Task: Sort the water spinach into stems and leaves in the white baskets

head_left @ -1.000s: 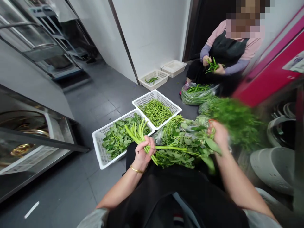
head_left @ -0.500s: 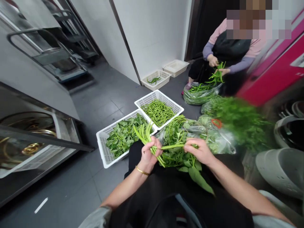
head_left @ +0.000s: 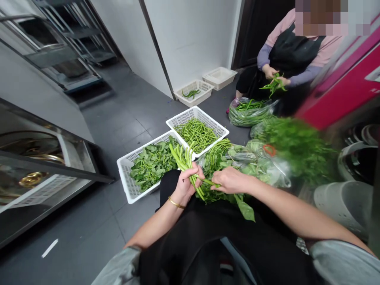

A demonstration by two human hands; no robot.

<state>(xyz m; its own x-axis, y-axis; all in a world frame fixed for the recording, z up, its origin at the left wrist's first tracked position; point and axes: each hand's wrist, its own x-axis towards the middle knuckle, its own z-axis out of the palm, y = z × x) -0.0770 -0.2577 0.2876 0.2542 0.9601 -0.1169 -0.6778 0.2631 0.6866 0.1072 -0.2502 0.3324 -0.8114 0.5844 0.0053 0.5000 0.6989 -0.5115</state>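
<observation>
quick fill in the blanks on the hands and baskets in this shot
1. The left hand, gripping a bundle of green stems, wears a ___ bracelet.
2. The nearer basket holds loose green ___.
3. It and the farther basket are both ___ plastic.
4. The right hand pinches one leafy stem beside the ___ hand.
Missing words: gold, leaves, white, left.

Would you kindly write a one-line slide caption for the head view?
Left hand grips a bundle of green stems while the right hand holds a leafy stalk to it.
</observation>
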